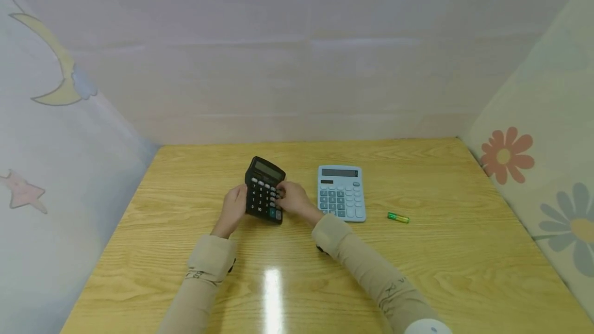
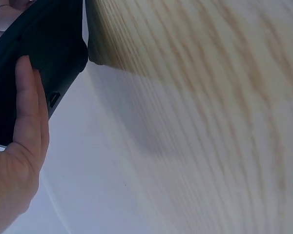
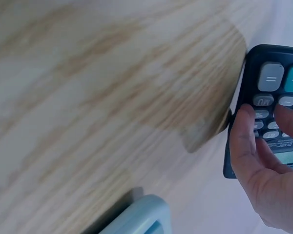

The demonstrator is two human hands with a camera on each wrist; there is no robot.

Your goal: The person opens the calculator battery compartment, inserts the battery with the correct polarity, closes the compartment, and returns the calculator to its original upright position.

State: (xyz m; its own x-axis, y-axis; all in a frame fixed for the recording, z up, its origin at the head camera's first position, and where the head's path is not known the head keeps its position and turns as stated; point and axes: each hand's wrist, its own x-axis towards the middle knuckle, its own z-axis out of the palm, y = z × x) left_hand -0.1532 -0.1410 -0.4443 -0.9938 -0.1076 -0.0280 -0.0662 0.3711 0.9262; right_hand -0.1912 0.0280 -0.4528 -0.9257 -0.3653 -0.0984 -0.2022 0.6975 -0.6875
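Note:
A black calculator (image 1: 263, 192) is raised and tilted over the wooden table, its keys and display facing me. My left hand (image 1: 233, 205) grips its left edge; in the left wrist view, fingers (image 2: 29, 107) lie flat along the dark back. On the right side, my right hand (image 1: 296, 199) touches the front. The right wrist view shows its fingertips (image 3: 244, 114) over the small keys and near the edge. Just right of that hand, a light blue calculator (image 1: 341, 194) lies face up on the table.
Green and yellow batteries (image 1: 398, 217) lie right of the light blue calculator. The wooden table (image 1: 441, 272) ends at a pale curtain-like backdrop (image 1: 297, 66), with printed side panels left and right.

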